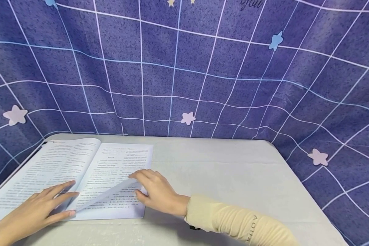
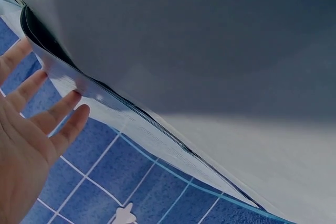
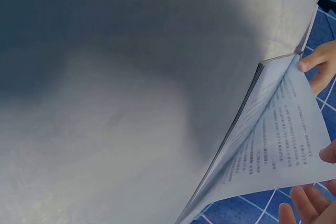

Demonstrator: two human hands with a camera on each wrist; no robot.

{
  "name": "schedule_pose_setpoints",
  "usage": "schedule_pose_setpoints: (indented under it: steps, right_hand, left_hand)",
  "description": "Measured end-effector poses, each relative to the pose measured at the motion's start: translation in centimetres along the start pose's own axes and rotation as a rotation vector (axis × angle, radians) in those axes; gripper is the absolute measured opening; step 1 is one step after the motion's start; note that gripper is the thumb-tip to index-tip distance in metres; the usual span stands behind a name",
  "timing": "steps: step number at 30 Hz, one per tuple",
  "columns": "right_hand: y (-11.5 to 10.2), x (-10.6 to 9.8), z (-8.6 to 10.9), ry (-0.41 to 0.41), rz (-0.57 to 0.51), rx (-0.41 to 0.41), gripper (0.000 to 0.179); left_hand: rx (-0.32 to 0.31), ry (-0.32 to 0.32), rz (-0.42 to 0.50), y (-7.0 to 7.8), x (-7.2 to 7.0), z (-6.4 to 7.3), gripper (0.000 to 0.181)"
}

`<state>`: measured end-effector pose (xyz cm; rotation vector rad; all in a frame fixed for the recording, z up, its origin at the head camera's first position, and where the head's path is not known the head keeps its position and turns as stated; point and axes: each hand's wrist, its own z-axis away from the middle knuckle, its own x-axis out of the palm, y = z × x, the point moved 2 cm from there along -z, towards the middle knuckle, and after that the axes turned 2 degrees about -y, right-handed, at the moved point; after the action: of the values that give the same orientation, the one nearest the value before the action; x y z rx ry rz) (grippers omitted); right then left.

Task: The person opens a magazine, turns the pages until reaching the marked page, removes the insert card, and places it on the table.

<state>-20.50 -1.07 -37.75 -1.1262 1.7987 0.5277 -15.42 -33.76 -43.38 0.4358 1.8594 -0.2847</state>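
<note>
An open book point(image 1: 49, 171) with printed text lies on the left part of the table. My left hand point(image 1: 43, 208) rests with spread, fairly straight fingers on the left page, close to the centre fold; its thumb reaches the lower part of the fold. Near the book's right edge, my right hand point(image 1: 161, 193) pinches a page point(image 1: 113, 191) by its outer lower part, lifting it in a slanting curve off the pages below. In the right wrist view, the thumb lies on the printed side of this raised page point(image 3: 289, 135), with the other fingers behind it.
The table point(image 1: 227, 177) has a pale grey cover and extends to the right of the book. A dark blue curtain point(image 1: 160, 78) with a grid pattern and stars hangs behind the table and down its sides. A cream sleeve point(image 1: 233, 218) covers the right forearm.
</note>
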Motion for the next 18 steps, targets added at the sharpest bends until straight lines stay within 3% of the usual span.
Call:
schedule_pose_setpoints:
  steps: [8,18]
  right_hand:
    - [0.36,-0.16,0.24,0.041,-0.001,-0.009,0.046]
    - [0.34,0.11,0.55,-0.016,0.016,-0.006,0.045]
  left_hand:
    - [0.015,0.015,0.025,-0.12,-0.13,0.01,0.051]
    - [0.023,0.044,0.04,-0.11,-0.37,0.04,0.052]
